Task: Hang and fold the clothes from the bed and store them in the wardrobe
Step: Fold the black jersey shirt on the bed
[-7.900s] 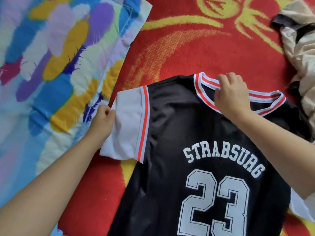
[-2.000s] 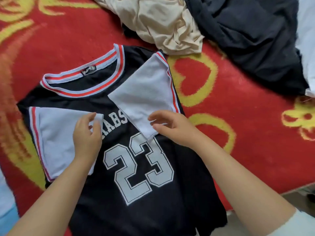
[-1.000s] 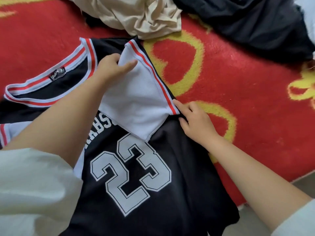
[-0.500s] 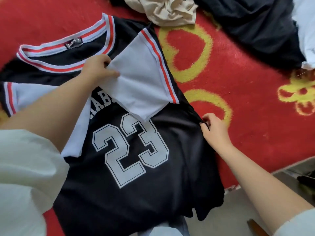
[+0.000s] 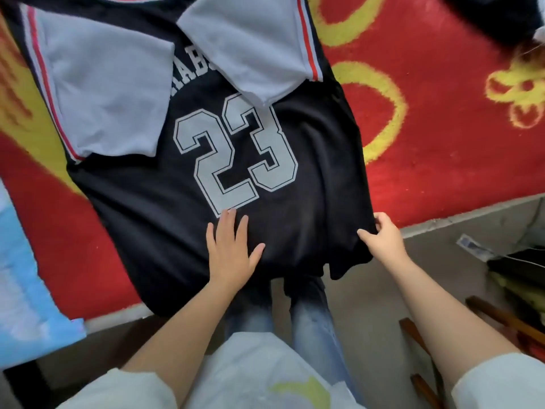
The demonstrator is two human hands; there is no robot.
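Right hand [image 5: 383, 242] grip: fingers curled round the jersey's [image 5: 182, 202] right side edge near the hem, thumb on top, clamped on the cloth. Left hand [image 5: 231, 250] is flat, fingers spread, palm pressing the black body just below the "23" [image 5: 236, 154]. No grasp there, just weight.

Jersey lies face-up on the bed, on the red blanket [image 5: 442, 137], hem hanging off the near edge over the person's jeans [image 5: 306, 317]. Both white sleeves are folded inward onto the chest: left sleeve [image 5: 103, 84] and right sleeve [image 5: 250, 45], partly covering the lettering.

Likely reason for the split roles: flat hand pins the cloth so the sleeve folds don't shift, pinching hand takes the side edge to fold it toward the middle. Judging by layout, sleeves done, side and bottom folds not yet done.

Risk: slick fabric, overhanging hem could drag the whole piece off the bed if the pin lifts.

Dark garment [image 5: 495, 16] sits at the top right, well apart. Blue sheet [image 5: 23, 276] at left.
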